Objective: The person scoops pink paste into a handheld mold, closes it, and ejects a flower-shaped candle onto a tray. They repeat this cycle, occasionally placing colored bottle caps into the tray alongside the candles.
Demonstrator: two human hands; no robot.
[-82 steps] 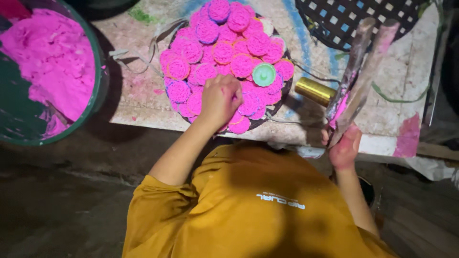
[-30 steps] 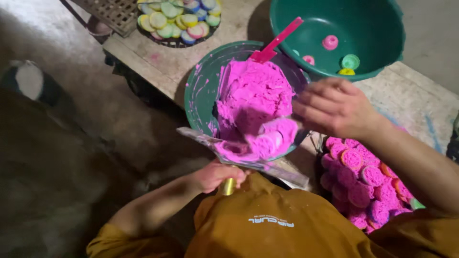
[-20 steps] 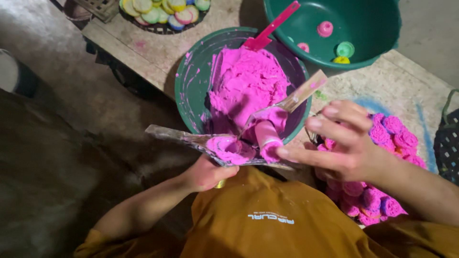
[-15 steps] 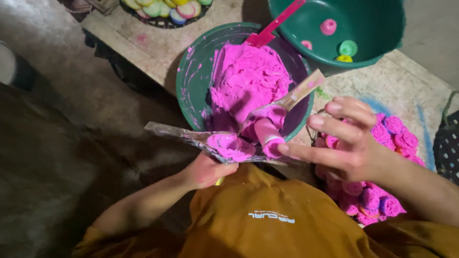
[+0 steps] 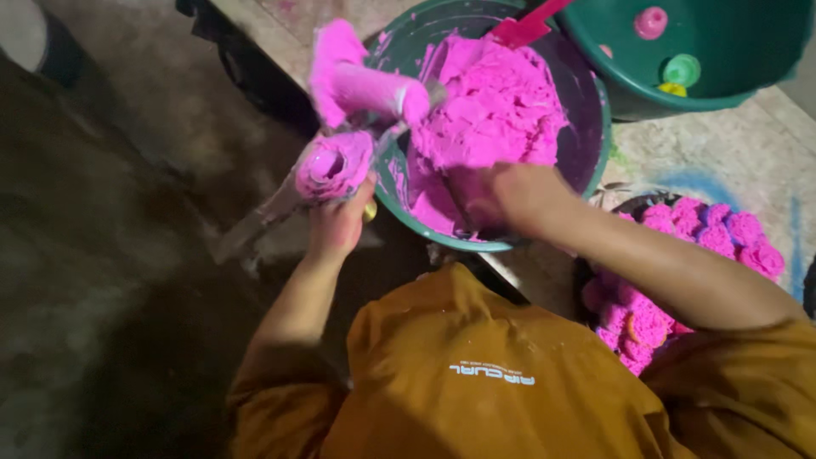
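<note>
A clear bag, its mouth packed with pink paste, is gripped in the left hand just beside the bowl. The right hand is curled inside the bowl, pressed into the pink paste; what it grasps cannot be told. Pink cakes are piled on the bench nearby.

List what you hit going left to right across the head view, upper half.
Clear piping bag smeared with pink paste, held by the left hand → teal bowl of pink paste, right hand at its near rim → dark green tub → pink moulded pieces.
</note>
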